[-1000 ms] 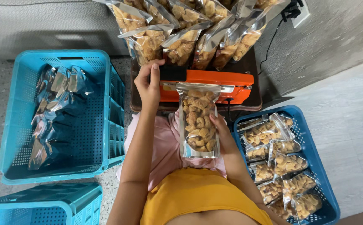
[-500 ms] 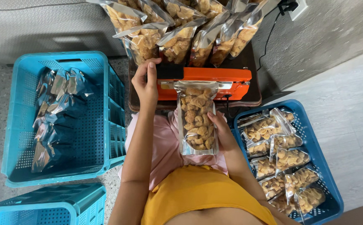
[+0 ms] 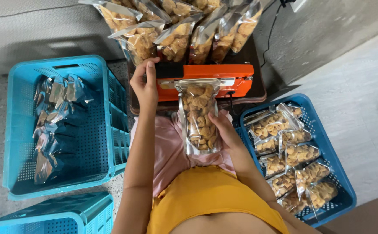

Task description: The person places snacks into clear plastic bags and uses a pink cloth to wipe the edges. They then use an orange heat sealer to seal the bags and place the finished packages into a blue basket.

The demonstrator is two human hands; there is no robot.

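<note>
Snack pouch (image 3: 199, 115) in orange sealer (image 3: 206, 80)

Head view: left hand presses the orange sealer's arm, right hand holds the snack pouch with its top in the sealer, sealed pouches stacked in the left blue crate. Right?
Not quite. In the head view the filled snack pouches lie in the right blue crate; the left blue crate holds flat, dark pouches. The left hand, right hand, held pouch and orange sealer are as stated.

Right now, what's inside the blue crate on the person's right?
The blue crate holds clear pouches of tan snack pieces, lying overlapped. Its floor beneath them is mostly covered; the right hand's forearm hides its near-left corner.
</note>
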